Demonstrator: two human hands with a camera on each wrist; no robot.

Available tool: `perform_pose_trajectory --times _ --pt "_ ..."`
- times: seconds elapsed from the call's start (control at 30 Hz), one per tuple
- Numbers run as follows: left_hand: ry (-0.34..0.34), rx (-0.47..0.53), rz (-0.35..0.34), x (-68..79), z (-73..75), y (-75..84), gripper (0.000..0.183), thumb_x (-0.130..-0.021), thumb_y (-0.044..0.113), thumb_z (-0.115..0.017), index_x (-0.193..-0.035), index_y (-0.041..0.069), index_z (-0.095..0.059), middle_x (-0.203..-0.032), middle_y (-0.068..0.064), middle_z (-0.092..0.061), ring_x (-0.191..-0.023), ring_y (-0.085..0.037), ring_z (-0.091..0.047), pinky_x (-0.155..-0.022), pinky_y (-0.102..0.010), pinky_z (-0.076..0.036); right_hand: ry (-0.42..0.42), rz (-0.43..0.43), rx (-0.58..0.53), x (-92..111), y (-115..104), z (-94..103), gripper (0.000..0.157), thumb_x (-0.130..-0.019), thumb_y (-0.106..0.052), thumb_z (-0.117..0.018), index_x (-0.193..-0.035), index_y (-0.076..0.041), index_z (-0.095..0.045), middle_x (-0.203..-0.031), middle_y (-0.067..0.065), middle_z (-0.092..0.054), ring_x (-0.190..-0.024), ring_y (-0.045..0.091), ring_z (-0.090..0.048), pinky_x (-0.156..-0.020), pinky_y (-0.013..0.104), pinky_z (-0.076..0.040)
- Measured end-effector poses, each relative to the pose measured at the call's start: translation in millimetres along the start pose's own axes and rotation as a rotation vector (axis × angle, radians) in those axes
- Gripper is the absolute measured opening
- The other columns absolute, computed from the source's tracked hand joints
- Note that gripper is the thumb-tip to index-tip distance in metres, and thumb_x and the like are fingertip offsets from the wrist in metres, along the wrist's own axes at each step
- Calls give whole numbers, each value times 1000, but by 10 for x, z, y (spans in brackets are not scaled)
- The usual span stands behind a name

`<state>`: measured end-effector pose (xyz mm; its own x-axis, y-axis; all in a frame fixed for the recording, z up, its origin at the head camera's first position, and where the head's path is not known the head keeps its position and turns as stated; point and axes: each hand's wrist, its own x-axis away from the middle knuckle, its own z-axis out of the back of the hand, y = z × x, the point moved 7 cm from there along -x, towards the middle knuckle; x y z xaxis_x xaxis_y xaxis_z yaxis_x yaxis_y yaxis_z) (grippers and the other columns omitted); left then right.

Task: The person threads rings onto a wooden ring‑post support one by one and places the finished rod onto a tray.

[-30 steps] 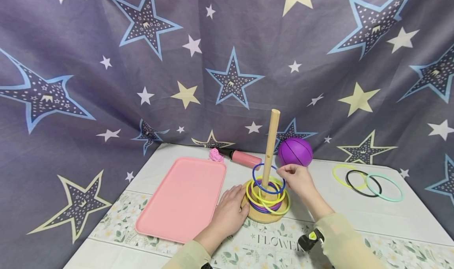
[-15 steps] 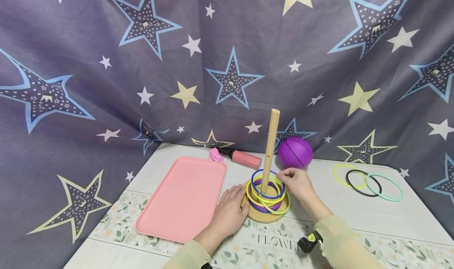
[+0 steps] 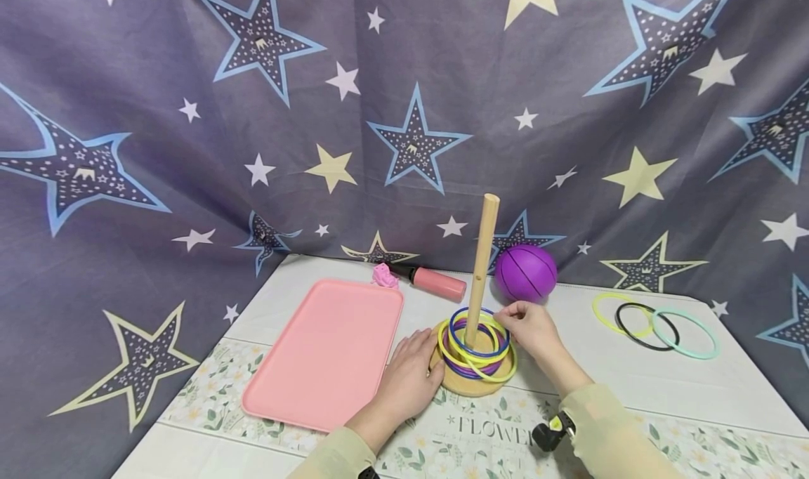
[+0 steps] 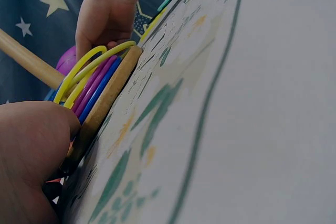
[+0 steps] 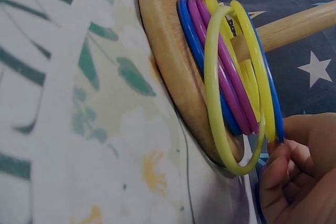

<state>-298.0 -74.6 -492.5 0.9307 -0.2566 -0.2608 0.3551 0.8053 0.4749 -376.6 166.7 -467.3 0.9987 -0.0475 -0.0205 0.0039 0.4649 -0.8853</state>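
Note:
A wooden peg (image 3: 483, 247) rises from a round wooden base (image 3: 470, 389) in the head view. Around it lie several rings; the right wrist view shows purple rings (image 5: 231, 72), yellow rings (image 5: 212, 77) and a blue one lowest. Topmost is another blue ring (image 5: 274, 95), its right edge pinched between thumb and fingers of my right hand (image 3: 531, 328). This ring encircles the peg and lies against the yellow rings. My left hand (image 3: 413, 370) rests at the base's left side with fingers extended, its thumb close to the rim.
Left of the base lies a pink tray (image 3: 325, 352). Behind are a pink hand pump (image 3: 439, 284), a small crumpled pink item (image 3: 384, 276) and a purple ball (image 3: 526, 273). Yellow, black (image 3: 632, 339) and turquoise (image 3: 714, 342) rings overlap at right. A starred cloth (image 3: 411, 219) hangs behind.
My right hand has lowered the blue ring along the peg, and the ring has gone from tilted to nearly flat on the stack. The left hand has stayed in place.

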Motion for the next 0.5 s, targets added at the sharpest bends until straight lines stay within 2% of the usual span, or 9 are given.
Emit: perform_pose_trajectory --times 0.13,0.3,0.5 --pt "1 4 1 0 -1 -2 56 -109 23 -65 -159 -1 -55 -165 -24 -50 -157 -42 -42 -133 -58 -28 -5 14 11 -1 19 13 18 -101 -17 -79 -100 0 -74 -71 -1 -58 -56 10 -50 -49 24 -43" --pt "3 10 0 -2 6 1 56 -109 22 -65 -159 -1 -56 -165 -25 -50 -157 -43 -42 -133 -58 -28 21 18 31 11 49 60 23 -102 -22 -80 -105 1 -75 -82 1 -63 -63 12 -54 -53 25 -48" --pt "-1 15 3 2 5 -1 56 -108 22 -65 -159 -1 -56 -165 -25 -50 -157 -43 -42 -133 -58 -27 51 2 -32 13 116 127 26 -104 -22 -77 -112 3 -74 -84 2 -65 -62 12 -56 -50 23 -48"
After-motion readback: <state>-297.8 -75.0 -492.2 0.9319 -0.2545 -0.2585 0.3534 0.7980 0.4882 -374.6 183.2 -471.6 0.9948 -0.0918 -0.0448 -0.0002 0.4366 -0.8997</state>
